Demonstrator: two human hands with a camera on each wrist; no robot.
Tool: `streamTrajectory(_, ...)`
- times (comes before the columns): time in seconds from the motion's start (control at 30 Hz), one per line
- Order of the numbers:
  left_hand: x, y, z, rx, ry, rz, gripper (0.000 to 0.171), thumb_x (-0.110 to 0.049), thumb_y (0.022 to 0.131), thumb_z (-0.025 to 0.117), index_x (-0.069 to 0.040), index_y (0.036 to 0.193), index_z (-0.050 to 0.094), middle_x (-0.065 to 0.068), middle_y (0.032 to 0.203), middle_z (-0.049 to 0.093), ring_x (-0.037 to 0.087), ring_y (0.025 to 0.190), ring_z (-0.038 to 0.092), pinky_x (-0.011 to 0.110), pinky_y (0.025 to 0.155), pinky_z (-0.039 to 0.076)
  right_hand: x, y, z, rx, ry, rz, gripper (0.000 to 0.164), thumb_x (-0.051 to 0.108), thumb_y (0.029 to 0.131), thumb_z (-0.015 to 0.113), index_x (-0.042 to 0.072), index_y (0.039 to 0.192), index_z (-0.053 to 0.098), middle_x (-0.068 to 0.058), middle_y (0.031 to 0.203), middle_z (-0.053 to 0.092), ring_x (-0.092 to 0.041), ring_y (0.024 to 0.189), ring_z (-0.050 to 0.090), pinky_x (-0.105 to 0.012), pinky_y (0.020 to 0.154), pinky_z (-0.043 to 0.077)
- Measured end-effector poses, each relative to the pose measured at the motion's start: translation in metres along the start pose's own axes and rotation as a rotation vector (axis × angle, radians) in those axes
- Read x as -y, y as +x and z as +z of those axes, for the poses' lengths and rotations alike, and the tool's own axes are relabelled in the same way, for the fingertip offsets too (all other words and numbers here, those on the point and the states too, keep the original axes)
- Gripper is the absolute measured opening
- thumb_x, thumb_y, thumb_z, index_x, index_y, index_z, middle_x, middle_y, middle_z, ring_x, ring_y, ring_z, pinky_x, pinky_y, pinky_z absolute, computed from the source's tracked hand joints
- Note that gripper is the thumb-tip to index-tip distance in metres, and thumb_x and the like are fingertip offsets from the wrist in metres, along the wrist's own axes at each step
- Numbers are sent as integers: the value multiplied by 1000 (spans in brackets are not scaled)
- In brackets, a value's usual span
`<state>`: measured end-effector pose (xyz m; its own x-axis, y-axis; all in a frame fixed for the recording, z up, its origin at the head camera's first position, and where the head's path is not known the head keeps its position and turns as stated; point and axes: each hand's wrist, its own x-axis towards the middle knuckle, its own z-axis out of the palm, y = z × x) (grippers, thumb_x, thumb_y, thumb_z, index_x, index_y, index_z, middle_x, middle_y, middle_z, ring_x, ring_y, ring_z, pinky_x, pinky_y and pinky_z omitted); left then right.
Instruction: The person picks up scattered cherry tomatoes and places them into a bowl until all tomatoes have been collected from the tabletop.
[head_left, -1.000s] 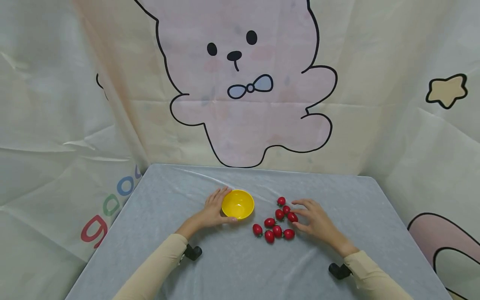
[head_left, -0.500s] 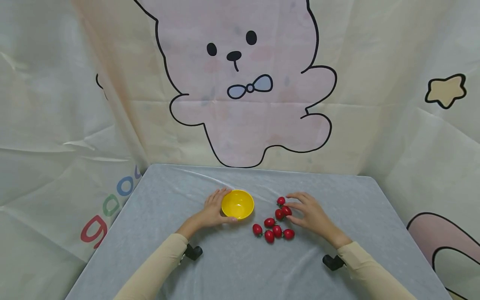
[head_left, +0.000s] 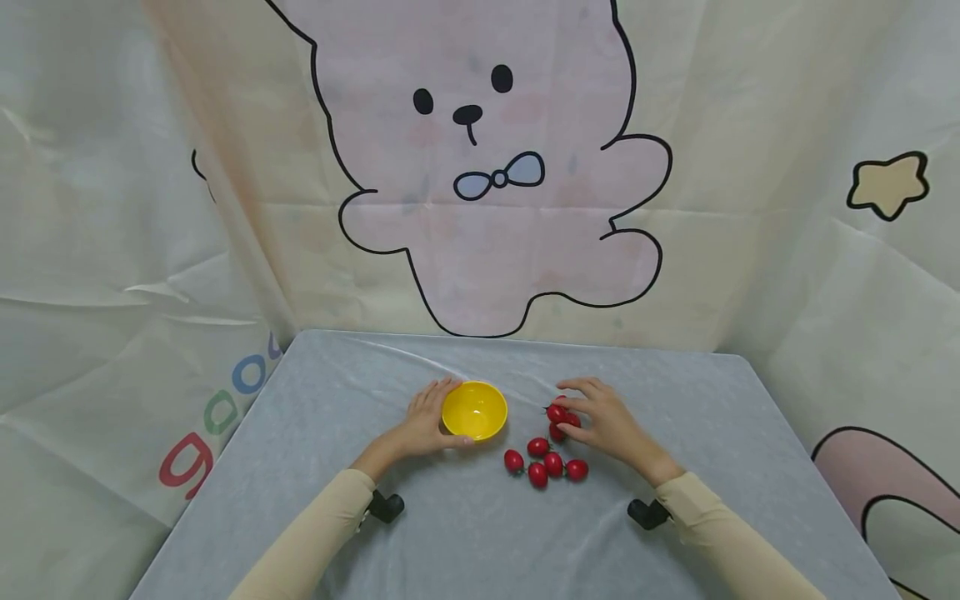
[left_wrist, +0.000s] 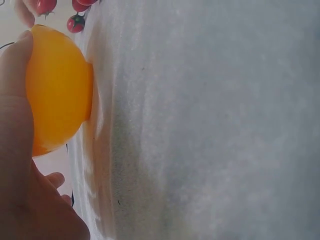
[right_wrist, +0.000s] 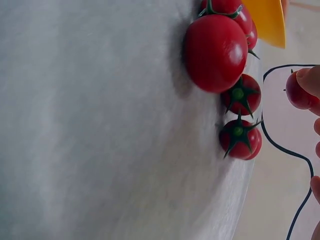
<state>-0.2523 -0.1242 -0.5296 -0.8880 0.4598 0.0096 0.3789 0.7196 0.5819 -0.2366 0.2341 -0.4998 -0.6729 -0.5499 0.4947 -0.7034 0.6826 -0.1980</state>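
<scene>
My left hand (head_left: 426, 422) grips the side of a small yellow bowl (head_left: 476, 411), thumb at its near side and fingers at its far side. In the left wrist view the bowl (left_wrist: 57, 90) stands on the cloth. My right hand (head_left: 606, 419) pinches a red cherry tomato (right_wrist: 298, 95) between thumb and fingertips, raised off the cloth in the right wrist view. In the head view this cherry tomato (head_left: 557, 413) overlaps a few others behind and below it. More cherry tomatoes (head_left: 552, 464) with green stems lie loose between the bowl and my right forearm.
A grey cloth (head_left: 480, 533) covers the table, whose far edge meets a hanging backdrop (head_left: 480, 250) with a cartoon bear. Printed sheets also hang at the left and right. Black wrist cameras (head_left: 386, 506) sit at both cuffs.
My right hand has lifted a cherry tomato from the right side of the group and carried it left, toward the bowl. The left hand and bowl have stayed put.
</scene>
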Motion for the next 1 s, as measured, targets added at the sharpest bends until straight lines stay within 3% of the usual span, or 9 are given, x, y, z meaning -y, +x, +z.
streamTrajectory(0.23, -1, 0, 0, 5, 1, -7, 107, -61, 77, 75, -17, 157, 19, 15, 166, 17, 42, 153, 11, 65, 122, 10, 5, 11, 7, 32, 22, 43, 39, 25, 76, 85, 15, 113, 75, -5, 129, 64, -25, 121, 54, -54, 99, 49)
streamTrajectory(0.77, -2, -3, -3, 27, 1, -19, 110, -63, 75, 75, -17, 158, 18, 15, 166, 16, 41, 154, 7, 64, 123, 7, 11, 34, 14, 61, 3, 64, 36, 29, 80, 83, 19, 114, 75, -2, 131, 63, -24, 123, 53, -53, 103, 48)
streamTrajectory(1.0, -4, -2, -3, 4, -11, -1, 110, -62, 75, 76, -14, 157, 21, 18, 165, 19, 44, 153, 11, 67, 121, 11, 14, 45, 17, 64, 3, 49, 37, 29, 81, 82, 19, 116, 74, -2, 132, 63, -24, 123, 53, -53, 104, 47)
